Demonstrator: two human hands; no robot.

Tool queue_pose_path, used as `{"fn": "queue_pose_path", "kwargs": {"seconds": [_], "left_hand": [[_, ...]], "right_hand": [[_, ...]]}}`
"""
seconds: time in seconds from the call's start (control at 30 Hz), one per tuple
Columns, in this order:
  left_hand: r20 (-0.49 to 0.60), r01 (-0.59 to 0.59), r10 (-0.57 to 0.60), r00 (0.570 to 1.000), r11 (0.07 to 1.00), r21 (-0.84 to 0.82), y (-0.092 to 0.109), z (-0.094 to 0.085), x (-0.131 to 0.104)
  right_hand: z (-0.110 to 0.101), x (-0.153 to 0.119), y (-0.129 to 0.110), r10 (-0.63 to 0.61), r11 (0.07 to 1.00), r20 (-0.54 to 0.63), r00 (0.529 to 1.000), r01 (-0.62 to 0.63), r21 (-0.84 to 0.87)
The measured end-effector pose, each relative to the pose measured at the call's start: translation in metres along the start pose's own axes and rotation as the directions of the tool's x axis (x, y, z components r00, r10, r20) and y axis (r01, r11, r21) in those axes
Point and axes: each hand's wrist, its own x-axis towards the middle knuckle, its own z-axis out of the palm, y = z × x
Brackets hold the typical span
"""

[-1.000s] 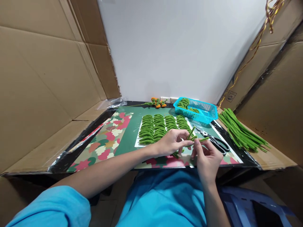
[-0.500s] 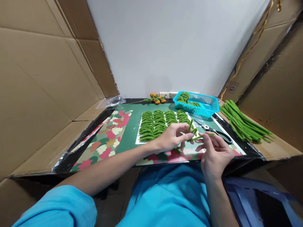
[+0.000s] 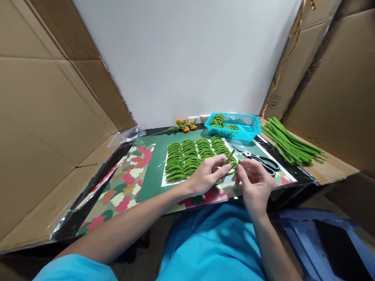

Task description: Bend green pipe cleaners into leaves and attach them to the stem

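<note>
Between my two hands is a bent green pipe cleaner (image 3: 230, 156), held over the front of the table. My left hand (image 3: 209, 173) pinches it, with one end sticking up past the fingers. The thumb and forefinger of my right hand (image 3: 254, 181) are closed on its other end. Just beyond my left hand, several rows of curved green pipe-cleaner pieces (image 3: 190, 158) lie on a white sheet (image 3: 164, 180). Black-handled scissors (image 3: 260, 159) rest behind my right hand, blades pointing away to the left. My fingers partly hide the piece.
A blue plastic basket (image 3: 252, 136) with more green pieces stands at the back. A bundle of long green pipe cleaners (image 3: 293, 142) lies on the right. Orange and green pipe-cleaner flowers (image 3: 186, 125) sit by the wall. Cardboard walls (image 3: 38, 128) enclose both sides.
My right hand has come closer to my left, and the pipe cleaner's free end that stuck out to the right is now bent in between the fingers. The view has shifted slightly.
</note>
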Motion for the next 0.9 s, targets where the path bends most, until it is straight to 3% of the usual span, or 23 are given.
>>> {"fn": "queue_pose_path", "kwargs": {"seconds": [0.3, 0.5, 0.7, 0.8, 0.9], "left_hand": [[-0.029, 0.035, -0.037, 0.999, 0.997, -0.07, -0.0006, -0.0026, -0.0001], [0.009, 0.023, -0.023, 1.0, 1.0, -0.001, -0.0003, -0.0054, 0.0014], [-0.107, 0.016, -0.007, 0.994, 0.996, 0.083, 0.0005, -0.0061, 0.004], [-0.129, 0.02, -0.013, 0.992, 0.998, 0.054, -0.0004, -0.0066, 0.004], [-0.078, 0.061, -0.061, 0.995, 0.998, 0.007, -0.0014, -0.0074, 0.0029]], "right_hand": [[-0.003, 0.003, 0.0063, 0.08, 0.996, 0.193, 0.978, -0.085, 0.018], [-0.0003, 0.004, 0.0048, 0.062, 0.995, 0.125, 0.99, -0.071, 0.07], [0.0007, 0.0047, 0.0049, 0.03, 0.999, 0.078, 0.996, -0.033, 0.042], [0.0012, 0.0056, 0.0039, 0.047, 0.998, 0.109, 0.993, -0.05, 0.023], [0.0011, 0.0062, 0.0044, 0.05, 0.998, 0.144, 0.988, -0.055, 0.027]]}}
